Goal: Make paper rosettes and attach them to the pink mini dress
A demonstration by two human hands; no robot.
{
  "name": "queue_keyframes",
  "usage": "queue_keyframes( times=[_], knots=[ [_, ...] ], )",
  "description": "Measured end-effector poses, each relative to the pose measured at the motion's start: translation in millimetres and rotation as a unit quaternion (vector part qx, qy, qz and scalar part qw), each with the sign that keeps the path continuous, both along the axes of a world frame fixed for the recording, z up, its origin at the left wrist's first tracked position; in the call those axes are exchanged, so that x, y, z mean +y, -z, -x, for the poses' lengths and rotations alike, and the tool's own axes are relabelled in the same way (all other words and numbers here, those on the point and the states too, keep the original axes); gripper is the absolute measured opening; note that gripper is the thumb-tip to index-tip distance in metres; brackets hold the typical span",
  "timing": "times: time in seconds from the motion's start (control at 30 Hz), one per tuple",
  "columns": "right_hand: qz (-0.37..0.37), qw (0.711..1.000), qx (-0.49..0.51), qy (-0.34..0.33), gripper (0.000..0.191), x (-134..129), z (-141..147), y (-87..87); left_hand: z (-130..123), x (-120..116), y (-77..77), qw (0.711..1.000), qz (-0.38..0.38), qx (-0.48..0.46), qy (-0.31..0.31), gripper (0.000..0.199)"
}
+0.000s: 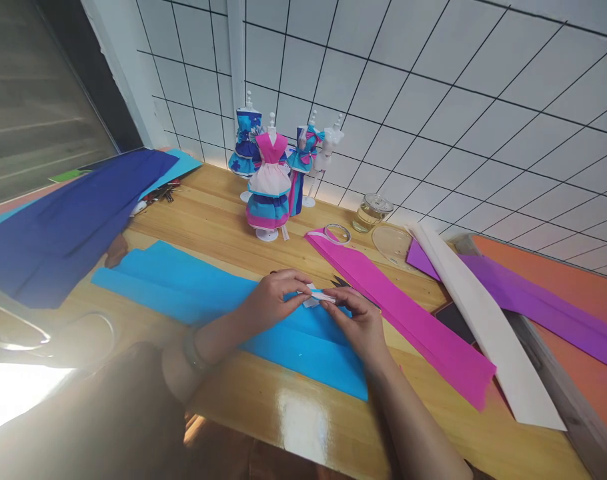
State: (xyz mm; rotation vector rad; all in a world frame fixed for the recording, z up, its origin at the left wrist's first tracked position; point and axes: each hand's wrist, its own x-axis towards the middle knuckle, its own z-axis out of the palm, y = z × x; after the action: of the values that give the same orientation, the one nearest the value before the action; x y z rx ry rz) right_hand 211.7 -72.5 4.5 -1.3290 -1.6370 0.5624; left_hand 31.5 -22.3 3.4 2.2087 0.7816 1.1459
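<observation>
My left hand [276,297] and my right hand [356,320] meet over a long blue sheet [303,353] spread on the wooden table. Between their fingertips is a small white and blue strip [322,295], pinched at its left end by my left hand and at its right end by my right hand. A small white piece [311,302] shows just beneath the strip. Black scissors [340,282] lie behind my right hand, partly hidden by it.
Small mannequins in paper dresses [271,177] stand at the back. A glass jar [372,212] and tape roll [337,233] sit right of them. Pink [413,320], white [488,327] and purple [543,300] sheets lie right; a dark blue sheet [78,220] lies left.
</observation>
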Motion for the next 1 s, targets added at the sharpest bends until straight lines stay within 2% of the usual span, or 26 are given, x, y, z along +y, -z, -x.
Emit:
queue_keyframes(
  times=[0.17,0.37,0.47,0.53,0.63,0.7,0.77,0.83,0.9,1.0],
  knots=[
    [-0.030,0.999,-0.018,-0.022,0.010,0.8,-0.2,-1.1,0.6,-0.3,-2.4,1.000,-0.014,0.018,-0.002,0.014],
    [-0.073,0.996,-0.047,-0.008,0.011,-1.4,1.5,-2.7,0.6,-1.5,-3.9,0.999,-0.030,0.012,-0.015,0.013],
    [-0.099,0.993,-0.066,0.009,0.013,-3.1,1.5,-3.1,0.1,-3.5,-5.1,1.000,0.025,-0.010,-0.009,0.018],
    [-0.113,0.991,-0.077,0.014,0.015,-4.4,1.1,-3.0,-0.8,-4.9,-4.8,0.993,0.113,-0.036,0.002,0.027],
    [-0.124,0.987,-0.098,0.016,0.018,-6.4,0.4,-2.7,-2.6,-6.3,-2.8,0.951,0.293,-0.091,0.040,0.048],
    [-0.133,0.984,-0.119,0.016,0.020,-7.8,-0.2,-2.3,-3.4,-6.4,-2.3,0.900,0.409,-0.122,0.087,0.057],
    [-0.147,0.978,-0.150,0.008,0.023,-8.9,-1.4,-1.7,-3.5,-6.5,-3.6,0.844,0.501,-0.136,0.137,0.052],
    [-0.162,0.970,-0.181,-0.006,0.026,-9.9,-3.1,-0.8,-2.9,-6.6,-6.0,0.794,0.564,-0.148,0.174,0.038],
    [-0.177,0.963,-0.202,-0.016,0.028,-10.7,-4.9,0.4,-2.2,-7.2,-8.1,0.758,0.598,-0.172,0.199,0.027],
    [-0.188,0.955,-0.228,-0.030,0.032,-11.4,-6.5,2.0,-1.8,-8.3,-8.3,0.733,0.615,-0.205,0.206,0.021]
  ],
)
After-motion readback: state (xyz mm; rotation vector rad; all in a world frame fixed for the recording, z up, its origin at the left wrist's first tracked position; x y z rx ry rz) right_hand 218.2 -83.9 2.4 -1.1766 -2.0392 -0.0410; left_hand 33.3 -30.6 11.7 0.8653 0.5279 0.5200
